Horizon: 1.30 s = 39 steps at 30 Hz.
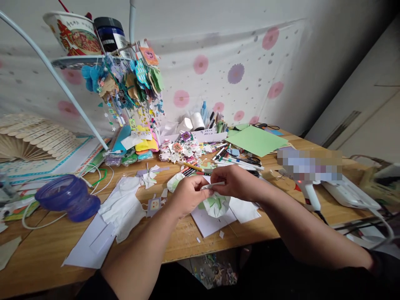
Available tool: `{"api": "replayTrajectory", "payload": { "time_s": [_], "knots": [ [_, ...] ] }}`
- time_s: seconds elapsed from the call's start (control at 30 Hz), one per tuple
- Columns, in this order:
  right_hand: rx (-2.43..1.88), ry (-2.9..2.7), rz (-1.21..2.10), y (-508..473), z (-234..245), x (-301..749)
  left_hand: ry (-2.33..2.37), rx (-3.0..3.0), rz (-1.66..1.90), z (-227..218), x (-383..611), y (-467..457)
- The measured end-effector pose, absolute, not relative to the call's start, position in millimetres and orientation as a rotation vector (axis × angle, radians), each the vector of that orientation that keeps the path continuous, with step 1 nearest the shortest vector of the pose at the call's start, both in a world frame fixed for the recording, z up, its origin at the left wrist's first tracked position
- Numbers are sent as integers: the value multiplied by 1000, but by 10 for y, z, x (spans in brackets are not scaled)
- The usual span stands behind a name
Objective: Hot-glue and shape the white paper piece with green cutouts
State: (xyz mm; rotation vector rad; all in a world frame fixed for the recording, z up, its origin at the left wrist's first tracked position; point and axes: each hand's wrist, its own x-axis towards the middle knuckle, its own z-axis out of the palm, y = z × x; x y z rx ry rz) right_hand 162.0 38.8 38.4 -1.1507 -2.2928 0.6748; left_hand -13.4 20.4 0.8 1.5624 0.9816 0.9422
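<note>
Over the front middle of the table, my left hand (190, 193) and my right hand (235, 181) meet with closed fingertips. Between them is a round white-and-green paper piece (216, 207) with a crinkled edge. A thin white edge of paper stands up where my right thumb and finger pinch it. My left fingertips press on its upper left side; the exact grip is partly hidden. Under it lie white paper sheets (204, 223). A similar green-and-white paper piece (175, 182) rests just behind my left hand.
To the left are crumpled white paper (123, 204) and a purple translucent cup (67, 198) with cables. Pens (239, 162), small paper pieces and green sheets (258, 139) lie behind my hands. A white glue gun (309, 193) is at right, its upper part pixelated. Paper ornaments (125, 81) hang at back left.
</note>
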Motion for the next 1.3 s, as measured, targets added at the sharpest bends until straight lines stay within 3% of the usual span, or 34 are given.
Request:
{"api": "replayTrajectory", "payload": {
  "time_s": [0.4, 0.57, 0.67, 0.77, 0.87, 0.97, 1.13, 1.3],
  "knots": [
    [-1096, -1950, 797, 331, 126, 1631, 977, 1440, 1062, -38, -90, 197],
    [-1060, -1961, 530, 187, 152, 1767, 990, 1389, 1079, -38, -88, 201],
    [-1069, -1812, 196, 21, 22, 2109, 944, 1232, 1137, -17, -67, 201],
    [-1317, -1582, -234, -160, -198, 2632, 900, 1073, 1201, -13, -52, 203],
    [-1641, -1310, -433, -264, -403, 3171, 901, 979, 1236, -30, -51, 207],
    [-1769, -1160, -381, -239, -507, 3531, 914, 936, 1261, -44, -48, 213],
    [-2007, -1225, 84, -13, -493, 3648, 940, 857, 1249, -59, -21, 233],
    [-2175, -1267, 72, 82, -468, 3583, 906, 776, 1247, -65, -8, 247]
  ]
}}
